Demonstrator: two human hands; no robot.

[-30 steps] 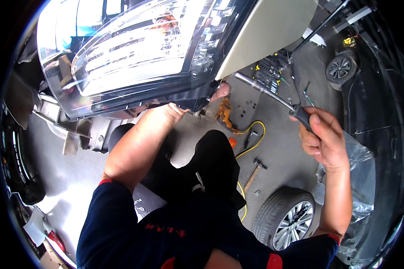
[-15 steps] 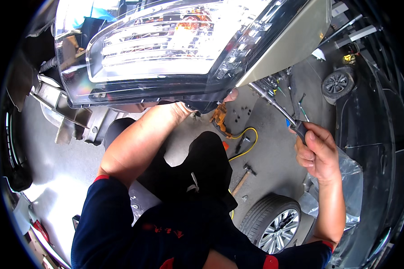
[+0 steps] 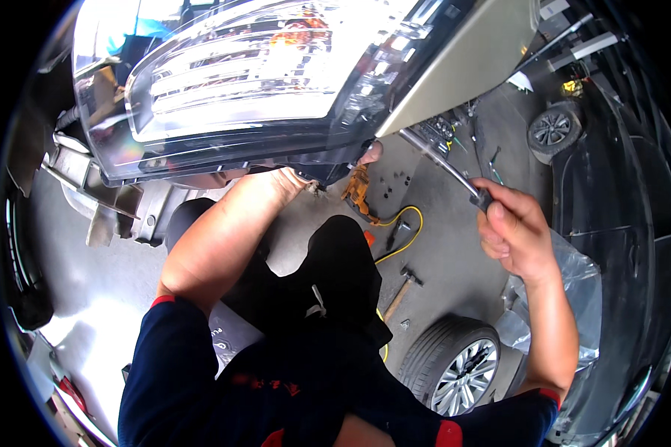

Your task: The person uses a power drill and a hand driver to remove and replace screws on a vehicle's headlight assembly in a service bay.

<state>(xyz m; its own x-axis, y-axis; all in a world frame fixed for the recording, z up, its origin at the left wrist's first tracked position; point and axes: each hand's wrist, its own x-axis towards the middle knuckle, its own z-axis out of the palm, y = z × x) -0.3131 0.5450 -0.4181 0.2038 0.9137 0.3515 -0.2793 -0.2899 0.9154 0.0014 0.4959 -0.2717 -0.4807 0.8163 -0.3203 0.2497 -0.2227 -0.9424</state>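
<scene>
My left hand reaches under the lower edge of a large clear headlight, gripping it; part of the hand is hidden behind the black housing, with fingertips showing near its lower right corner. My right hand is closed around the dark handle of a long chrome tool, either a screwdriver or a wrench. The tool's tip meets the edge of a beige panel beside the headlight, where its end is partly hidden.
Metal body parts lie left. On the floor are an orange power tool, yellow cord, hammer, socket set and loose wheel. A dark car with plastic sheeting stands right.
Since a second ago my right hand and the tool have moved in closer to the headlight and panel. My left hand still grips the headlight's underside. The whole view has shifted slightly.
</scene>
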